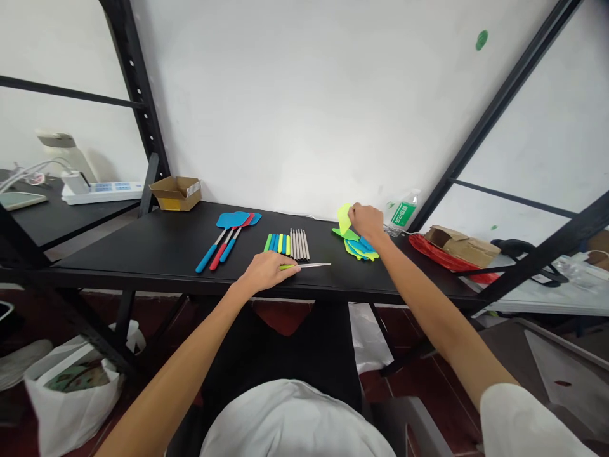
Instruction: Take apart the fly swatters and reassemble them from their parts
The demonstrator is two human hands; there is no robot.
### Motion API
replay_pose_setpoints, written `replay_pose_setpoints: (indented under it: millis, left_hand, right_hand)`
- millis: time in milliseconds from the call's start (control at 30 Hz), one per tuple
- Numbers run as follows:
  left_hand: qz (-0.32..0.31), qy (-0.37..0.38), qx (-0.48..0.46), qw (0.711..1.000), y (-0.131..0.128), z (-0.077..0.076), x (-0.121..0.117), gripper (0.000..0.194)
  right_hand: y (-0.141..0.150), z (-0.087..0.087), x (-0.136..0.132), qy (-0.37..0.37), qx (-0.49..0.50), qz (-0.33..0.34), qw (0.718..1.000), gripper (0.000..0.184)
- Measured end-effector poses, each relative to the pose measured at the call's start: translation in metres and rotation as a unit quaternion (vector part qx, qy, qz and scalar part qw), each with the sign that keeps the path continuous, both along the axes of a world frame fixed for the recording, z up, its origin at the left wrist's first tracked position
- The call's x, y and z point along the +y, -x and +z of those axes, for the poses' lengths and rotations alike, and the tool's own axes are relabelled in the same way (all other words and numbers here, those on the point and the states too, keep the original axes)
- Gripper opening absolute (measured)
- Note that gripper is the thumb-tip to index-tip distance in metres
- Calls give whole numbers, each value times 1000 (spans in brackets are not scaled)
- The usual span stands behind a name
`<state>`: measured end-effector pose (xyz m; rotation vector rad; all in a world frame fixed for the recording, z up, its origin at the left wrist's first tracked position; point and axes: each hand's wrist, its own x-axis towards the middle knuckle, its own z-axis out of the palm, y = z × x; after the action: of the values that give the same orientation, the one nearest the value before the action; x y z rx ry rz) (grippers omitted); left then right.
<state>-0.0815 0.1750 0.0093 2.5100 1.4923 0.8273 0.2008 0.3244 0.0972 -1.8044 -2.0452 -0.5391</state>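
Observation:
My left hand is closed around a yellow-green handle with a thin metal rod extending right, near the table's front edge. My right hand pinches a flat yellow-green swatter head, raised above a pile of green, blue and yellow swatter heads. Beyond my left hand lies a row of loose green, blue and yellow handles. Beside them, several metal rods lie parallel. Farther left rest fly swatters with blue and red heads, joined to metal rods and coloured handles.
The black table has a cardboard box at its back left and a plastic bottle at its back right. Red and brown packaging lies at the right. A power strip sits on the left-hand table.

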Motion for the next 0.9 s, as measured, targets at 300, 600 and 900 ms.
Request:
replay_pose_setpoints:
  millis: [300,600,900]
  left_hand:
    - [14,7,-2,1000,-2,1,-1,48]
    - [17,3,29,999,-7,7,-4,51]
    - [25,3,42,999,-9,10,-6,52]
  right_hand:
    - [-17,-23,-84,-1,48,7,999,32]
    - [-8,-64,-105,-20,177,53,983,32]
    - [-10,-72,-103,-34,200,87,975,32]
